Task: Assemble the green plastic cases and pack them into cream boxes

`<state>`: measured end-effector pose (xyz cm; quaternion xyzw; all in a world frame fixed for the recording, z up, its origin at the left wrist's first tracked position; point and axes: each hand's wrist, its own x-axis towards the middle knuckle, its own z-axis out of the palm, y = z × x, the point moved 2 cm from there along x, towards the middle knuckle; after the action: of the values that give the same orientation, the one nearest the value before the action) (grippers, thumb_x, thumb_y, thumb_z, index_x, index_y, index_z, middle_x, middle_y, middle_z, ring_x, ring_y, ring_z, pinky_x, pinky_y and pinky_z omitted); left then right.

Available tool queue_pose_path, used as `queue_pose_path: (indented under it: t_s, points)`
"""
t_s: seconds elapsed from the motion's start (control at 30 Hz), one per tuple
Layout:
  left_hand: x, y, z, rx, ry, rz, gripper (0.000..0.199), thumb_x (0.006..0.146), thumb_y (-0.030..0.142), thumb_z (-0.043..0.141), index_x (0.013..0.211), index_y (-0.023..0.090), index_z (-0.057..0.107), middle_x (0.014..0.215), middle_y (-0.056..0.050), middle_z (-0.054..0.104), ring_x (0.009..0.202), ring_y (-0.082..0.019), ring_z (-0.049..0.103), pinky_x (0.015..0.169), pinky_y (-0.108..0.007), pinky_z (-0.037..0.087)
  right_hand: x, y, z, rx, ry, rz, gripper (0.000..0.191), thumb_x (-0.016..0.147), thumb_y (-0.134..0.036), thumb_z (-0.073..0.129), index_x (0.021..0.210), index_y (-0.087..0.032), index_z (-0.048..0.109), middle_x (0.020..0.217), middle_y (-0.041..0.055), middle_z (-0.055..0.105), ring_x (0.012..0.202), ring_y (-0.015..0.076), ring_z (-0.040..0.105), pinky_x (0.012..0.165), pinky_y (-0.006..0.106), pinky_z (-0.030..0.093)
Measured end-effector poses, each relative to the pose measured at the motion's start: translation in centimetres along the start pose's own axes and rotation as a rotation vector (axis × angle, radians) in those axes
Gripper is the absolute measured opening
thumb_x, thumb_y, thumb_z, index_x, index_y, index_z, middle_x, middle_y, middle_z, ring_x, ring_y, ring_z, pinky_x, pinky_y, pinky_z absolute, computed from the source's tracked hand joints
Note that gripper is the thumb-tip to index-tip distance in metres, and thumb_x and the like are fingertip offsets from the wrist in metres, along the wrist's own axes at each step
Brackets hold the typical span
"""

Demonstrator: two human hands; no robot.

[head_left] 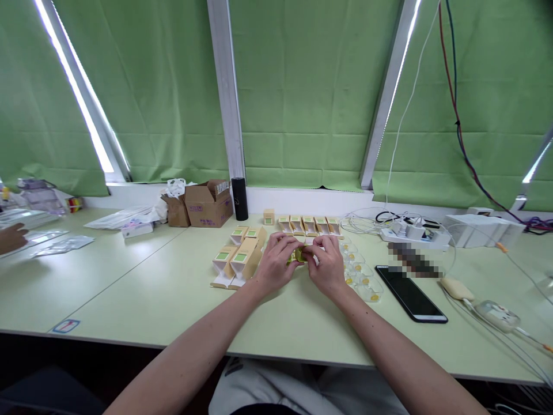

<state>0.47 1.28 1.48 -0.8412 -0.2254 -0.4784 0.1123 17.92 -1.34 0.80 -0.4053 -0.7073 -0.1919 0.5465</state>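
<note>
Both hands meet over the middle of the table, pinching a small yellow-green item (299, 254) between them. My left hand (277, 260) grips its left side, and my right hand (325, 262) has its right side. Fingers cover much of the item. Open small kraft boxes with green labels (245, 256) stand left of my left hand. A row of similar open boxes (308, 225) is behind the hands, beside one closed box (268, 217). Clear plastic cups with yellow contents (365, 280) lie just right of my right hand.
A black phone (410, 294) lies at the right, near a power strip (415, 233), white cables and small devices. At the back left are cardboard boxes (209, 204) and a black cylinder (239, 199). Another person's hand (12, 237) is at the far left, by plastic bags (64, 245).
</note>
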Motion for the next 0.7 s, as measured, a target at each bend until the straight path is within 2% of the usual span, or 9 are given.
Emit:
queue_pose_path:
  t_s: [0.43,0.7]
  points:
    - [-0.06,-0.03,0.05,0.01,-0.017,-0.025,0.037,0.093,0.017,0.07,0.129,0.021,0.065,0.118,-0.01,0.071,0.114,-0.029,0.057,0.094,-0.05,0.057,0.0,0.13,0.2,0.005,-0.02,-0.001,0.017,0.094,-0.01,0.062,0.085,-0.022,0.069,0.088,0.0062,0.059,0.09,0.0238,0.051,0.071,0.035,0.047]
    - [0.15,0.24,-0.15,0.027,0.0,-0.035,0.038,0.09,0.01,0.069,0.126,0.02,0.066,0.118,-0.01,0.072,0.112,-0.028,0.058,0.093,-0.046,0.057,0.07,-0.1,0.02,0.013,-0.01,-0.012,0.016,0.095,-0.011,0.063,0.085,-0.022,0.068,0.087,0.006,0.059,0.09,0.0237,0.051,0.072,0.035,0.047]
